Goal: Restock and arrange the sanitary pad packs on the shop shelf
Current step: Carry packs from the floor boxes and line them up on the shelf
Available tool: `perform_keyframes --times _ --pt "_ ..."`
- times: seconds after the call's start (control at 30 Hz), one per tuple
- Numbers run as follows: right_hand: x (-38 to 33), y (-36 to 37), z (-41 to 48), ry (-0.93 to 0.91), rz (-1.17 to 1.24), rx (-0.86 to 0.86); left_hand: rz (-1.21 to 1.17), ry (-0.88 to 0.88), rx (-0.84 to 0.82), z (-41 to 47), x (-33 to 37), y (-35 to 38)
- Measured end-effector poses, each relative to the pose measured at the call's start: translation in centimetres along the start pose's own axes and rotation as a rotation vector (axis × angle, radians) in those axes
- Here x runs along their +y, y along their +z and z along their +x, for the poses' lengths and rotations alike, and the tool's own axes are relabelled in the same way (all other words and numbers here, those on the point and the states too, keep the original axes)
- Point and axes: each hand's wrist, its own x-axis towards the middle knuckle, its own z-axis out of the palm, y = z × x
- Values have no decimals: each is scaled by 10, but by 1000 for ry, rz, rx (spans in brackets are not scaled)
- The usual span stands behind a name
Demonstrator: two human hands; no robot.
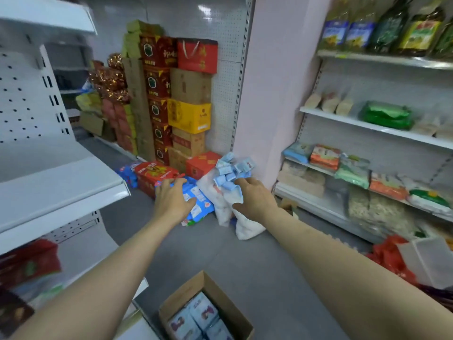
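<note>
On the floor at 12 o'clock: blue pad packs (199, 204) and a clear bag (229, 174) of small pale-blue packs, beside stacked cartons (191, 87). Left hand (172, 201) over the blue packs, right hand (253, 201) at the bag; fingers of both spread, gripping nothing. Cardboard box (186, 292) at 6 o'clock holds more packs. Judgement: early stage, stock not yet shelved, arranging all left

The left hand (172, 201) and right hand (255, 201) are bare. Behind each, the forearm is bare too, as far as shows.

Bare floor (171, 251) between shelf (73, 182) and carton (208, 285)
</note>
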Motion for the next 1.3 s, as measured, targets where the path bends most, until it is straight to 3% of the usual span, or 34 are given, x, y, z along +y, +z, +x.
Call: perform_keyframes --times 0.37,0.6,0.8,1.07,1.3 --pt "64 96 147 -70 26 -230 2 -270 -35 85 -30 98" --pt "99 206 206 -144 30 -454 38 -467 -134 99 -78 192" --pt "125 343 191 -148 20 -736 58 -699 -338 58 -150 299" --pt "150 547 115 17 107 -992 -95 -927 -527 -32 -254 462" --pt "174 703 70 298 359 -1104 -280 -1231 -479 -92 -321 586"
